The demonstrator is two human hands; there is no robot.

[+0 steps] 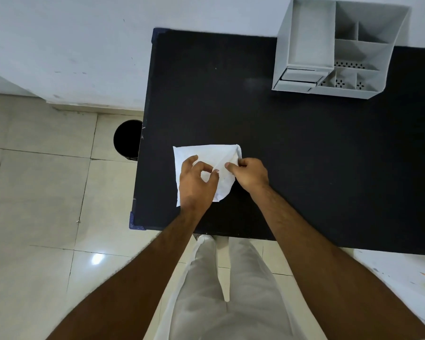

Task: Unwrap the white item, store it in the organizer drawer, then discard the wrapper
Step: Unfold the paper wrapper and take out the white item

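A white paper wrapper [206, 155] lies partly unfolded on the black table [304, 155], near its front left corner. My left hand [196, 185] rests on the wrapper's lower left part, thumb and forefinger pinching a fold near the middle. My right hand [249, 173] pinches the wrapper's right edge. What the wrapper holds is hidden under the paper and my hands. The grey organizer [339, 47] stands at the table's far right, its small drawer [299, 76] at the front left, pulled slightly out.
A black round bin [127, 139] stands on the tiled floor just left of the table. A white wall runs behind the table. My legs in light trousers [231, 290] are at the table's front edge.
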